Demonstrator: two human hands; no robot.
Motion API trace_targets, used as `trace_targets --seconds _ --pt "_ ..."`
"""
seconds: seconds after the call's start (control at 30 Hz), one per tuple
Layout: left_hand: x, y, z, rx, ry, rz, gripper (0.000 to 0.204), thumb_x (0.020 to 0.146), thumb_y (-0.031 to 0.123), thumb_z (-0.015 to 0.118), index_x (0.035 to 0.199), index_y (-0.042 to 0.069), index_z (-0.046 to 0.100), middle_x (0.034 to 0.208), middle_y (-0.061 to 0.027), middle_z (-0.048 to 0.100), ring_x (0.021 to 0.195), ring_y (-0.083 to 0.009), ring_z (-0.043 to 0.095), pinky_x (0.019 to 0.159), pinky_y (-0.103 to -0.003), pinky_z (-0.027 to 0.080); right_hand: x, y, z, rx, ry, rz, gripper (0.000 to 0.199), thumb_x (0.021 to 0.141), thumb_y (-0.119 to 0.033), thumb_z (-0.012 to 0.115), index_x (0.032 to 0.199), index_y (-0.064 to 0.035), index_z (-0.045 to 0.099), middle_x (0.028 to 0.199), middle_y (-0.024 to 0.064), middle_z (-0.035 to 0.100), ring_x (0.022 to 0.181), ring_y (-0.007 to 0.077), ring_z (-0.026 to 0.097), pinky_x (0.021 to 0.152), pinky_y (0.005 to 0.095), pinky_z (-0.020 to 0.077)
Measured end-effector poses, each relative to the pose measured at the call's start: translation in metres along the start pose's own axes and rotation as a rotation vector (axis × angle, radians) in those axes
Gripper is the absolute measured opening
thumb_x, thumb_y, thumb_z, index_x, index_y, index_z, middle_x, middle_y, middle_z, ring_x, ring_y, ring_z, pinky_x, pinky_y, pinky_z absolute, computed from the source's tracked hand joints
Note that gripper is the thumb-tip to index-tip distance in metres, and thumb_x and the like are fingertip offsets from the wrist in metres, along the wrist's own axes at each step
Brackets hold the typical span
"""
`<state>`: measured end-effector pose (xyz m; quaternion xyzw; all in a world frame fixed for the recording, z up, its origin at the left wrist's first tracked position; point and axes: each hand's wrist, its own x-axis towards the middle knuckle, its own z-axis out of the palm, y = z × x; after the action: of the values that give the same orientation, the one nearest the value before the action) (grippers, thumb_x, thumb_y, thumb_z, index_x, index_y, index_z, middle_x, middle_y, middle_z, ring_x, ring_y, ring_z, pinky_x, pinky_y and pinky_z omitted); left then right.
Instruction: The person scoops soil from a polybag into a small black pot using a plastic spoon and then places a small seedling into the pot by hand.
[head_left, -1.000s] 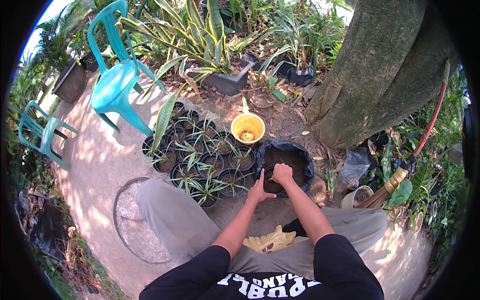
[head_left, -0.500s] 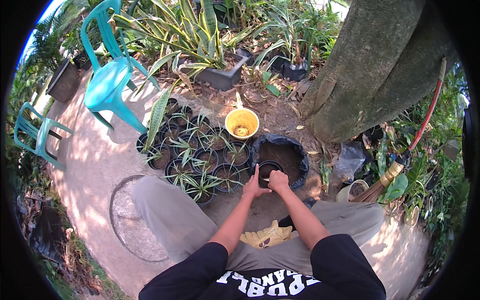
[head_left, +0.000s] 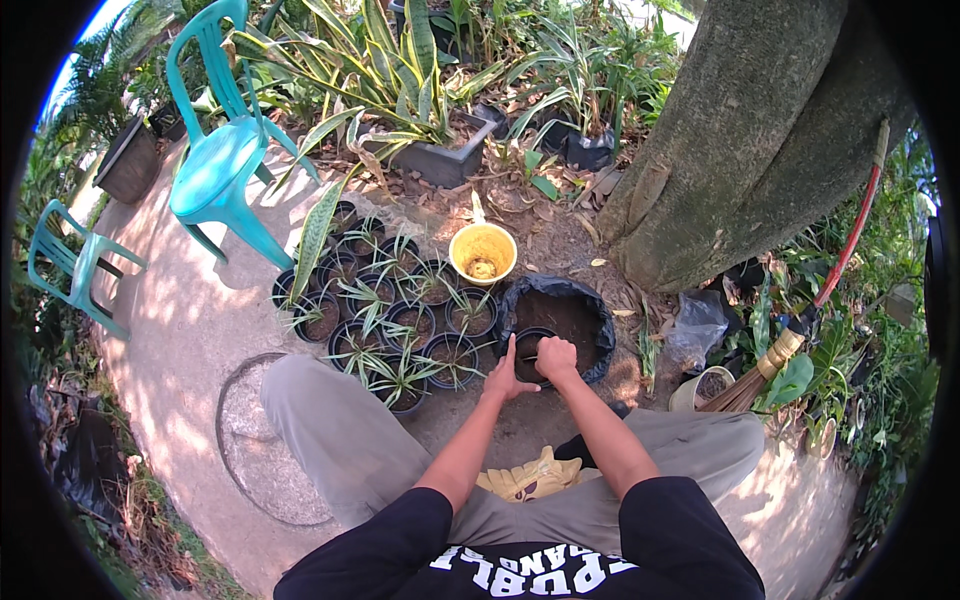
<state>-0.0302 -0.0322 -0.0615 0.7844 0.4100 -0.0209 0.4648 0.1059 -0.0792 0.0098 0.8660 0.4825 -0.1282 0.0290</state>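
A small round black plant pot (head_left: 528,345) stands at the near left side of a black plastic bag (head_left: 604,330) that is rolled open and holds dark soil. My left hand (head_left: 508,376) grips the pot's near left side, its index finger stretched up along the rim and the thumb across the near edge. Closed in a fist, my right hand (head_left: 557,359) is over the pot's right part. Something thin shows below its fingers, too small to name. Left of the bag, several black pots (head_left: 450,358) with soil and spiky green-and-white seedlings stand close together.
A yellow dipper (head_left: 482,253) stands beyond the bag. Yellow gloves (head_left: 530,476) lie between my legs. A tree trunk (head_left: 720,150) rises at the far right, near a stick broom (head_left: 760,372) and a white pot (head_left: 700,388). Green plastic chairs (head_left: 222,160) are at the left.
My right fist has shifted slightly within the pot, and the pale bit under it shows less. My left hand keeps its place on the pot. The whole view has tilted a little.
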Motion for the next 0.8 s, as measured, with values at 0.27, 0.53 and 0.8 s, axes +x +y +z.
trace_targets --seconds 0.27,0.53,0.8 --pt "-0.001 0.001 -0.001 -0.025 -0.01 0.027 0.147 0.057 0.042 0.093 0.155 0.032 -0.017 0.151 -0.0205 0.039 0.133 -0.0425 0.046 0.109 -0.051 0.04 0.013 -0.009 -0.008 -0.002 0.042 -0.092 0.014 0.071 -0.009 0.069 0.082 -0.0029 0.075 0.087 0.0213 0.072 0.084 0.0357 0.072 0.074 0.0431 0.0585" --pt "-0.001 0.001 -0.001 -0.081 -0.023 0.045 0.147 0.057 0.042 0.093 0.155 0.029 -0.017 0.153 -0.019 0.037 0.135 -0.0418 0.043 0.11 -0.051 0.039 0.01 -0.01 0.004 -0.046 0.043 -0.17 0.012 0.071 -0.008 0.07 0.08 -0.003 0.075 0.085 0.0206 0.072 0.083 0.0355 0.072 0.073 0.0425 0.0588" --pt "0.003 -0.002 0.002 -0.028 0.018 0.058 0.148 0.056 0.044 0.093 0.156 0.028 -0.015 0.151 -0.0197 0.039 0.135 -0.0416 0.044 0.109 -0.052 0.04 0.017 -0.009 -0.005 -0.03 0.025 -0.15 0.012 0.072 -0.009 0.07 0.081 -0.0024 0.075 0.085 0.0215 0.072 0.083 0.036 0.072 0.073 0.0443 0.0586"
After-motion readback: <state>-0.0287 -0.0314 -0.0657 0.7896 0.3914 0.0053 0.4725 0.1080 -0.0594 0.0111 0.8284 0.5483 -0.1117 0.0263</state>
